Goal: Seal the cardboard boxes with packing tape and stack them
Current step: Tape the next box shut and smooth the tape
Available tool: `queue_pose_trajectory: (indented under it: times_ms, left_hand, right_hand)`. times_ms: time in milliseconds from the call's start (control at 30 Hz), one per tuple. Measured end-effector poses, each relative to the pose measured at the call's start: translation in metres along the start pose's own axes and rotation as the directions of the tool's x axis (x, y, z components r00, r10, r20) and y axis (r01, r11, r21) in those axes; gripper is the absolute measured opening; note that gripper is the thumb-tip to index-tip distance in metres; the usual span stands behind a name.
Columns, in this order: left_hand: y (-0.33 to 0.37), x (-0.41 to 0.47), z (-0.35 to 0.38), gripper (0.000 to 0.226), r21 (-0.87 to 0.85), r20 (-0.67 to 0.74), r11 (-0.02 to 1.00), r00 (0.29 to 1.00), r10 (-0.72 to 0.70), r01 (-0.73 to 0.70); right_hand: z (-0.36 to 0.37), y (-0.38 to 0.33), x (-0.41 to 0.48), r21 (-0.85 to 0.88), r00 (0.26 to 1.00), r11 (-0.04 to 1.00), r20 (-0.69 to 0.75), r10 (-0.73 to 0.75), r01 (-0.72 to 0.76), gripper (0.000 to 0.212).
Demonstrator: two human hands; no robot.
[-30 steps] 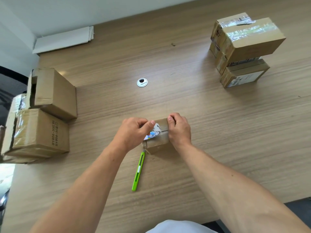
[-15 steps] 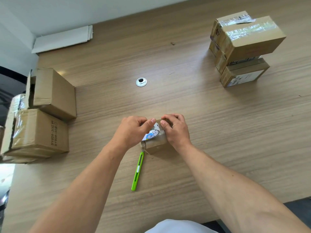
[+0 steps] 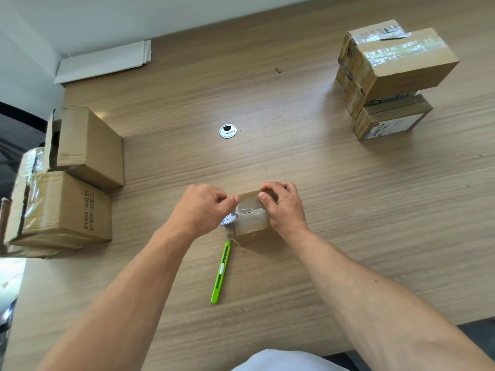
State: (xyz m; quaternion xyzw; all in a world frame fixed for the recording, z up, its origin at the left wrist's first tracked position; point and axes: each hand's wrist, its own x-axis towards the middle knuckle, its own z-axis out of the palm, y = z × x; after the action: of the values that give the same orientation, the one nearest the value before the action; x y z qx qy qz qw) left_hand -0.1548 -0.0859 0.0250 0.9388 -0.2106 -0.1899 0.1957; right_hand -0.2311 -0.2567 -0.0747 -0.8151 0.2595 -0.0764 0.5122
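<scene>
Two hands busy: our left hand (image 3: 201, 210) grips the clear tape roll (image 3: 229, 219), our right hand (image 3: 285, 210) clasps the small brown cardboard box (image 3: 251, 219). Pulling that roll askew could leave us wrinkles.

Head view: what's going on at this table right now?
A person is taping a small cardboard box on the table. The left hand grips what looks like a tape roll at the box's left end, while the right hand holds the right end. Its top already carries clear tape. A green utility knife lies just in front, untouched. Taped boxes stand stacked at far right; more boxes sit at the left edge.
</scene>
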Motion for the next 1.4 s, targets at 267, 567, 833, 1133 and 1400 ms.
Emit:
queue_pose_trajectory:
  times_ms: [267,567,833,1133,1400]
  left_hand:
    - [-0.020,-0.001,0.006,0.052,0.166,0.017,0.982,0.996,-0.090,0.086]
    - [-0.032,-0.002,0.016,0.049,0.211,0.025,0.971,0.992,-0.123,0.115]
    - [-0.041,-0.003,0.028,0.051,0.166,0.039,0.979,0.991,-0.130,0.122]
    - [-0.063,-0.005,0.051,0.059,-0.027,0.014,0.996,0.997,-0.082,0.083]
    - [-0.070,-0.003,0.065,0.056,-0.178,-0.014,0.983,0.999,-0.040,0.037]
  right_hand:
    - [-0.002,0.001,0.000,-0.041,1.000,0.999,0.018,0.003,-0.002,0.020]
    - [-0.003,0.001,0.000,-0.055,1.000,0.998,0.019,-0.001,0.002,0.022]
    - [-0.005,-0.001,-0.001,-0.045,1.000,0.999,0.026,0.012,-0.011,0.022]
    - [-0.006,-0.001,-0.001,-0.036,0.999,0.999,0.032,0.014,-0.013,0.021]
    - [-0.013,0.011,-0.002,0.100,0.974,0.992,0.220,0.052,-0.075,0.040]
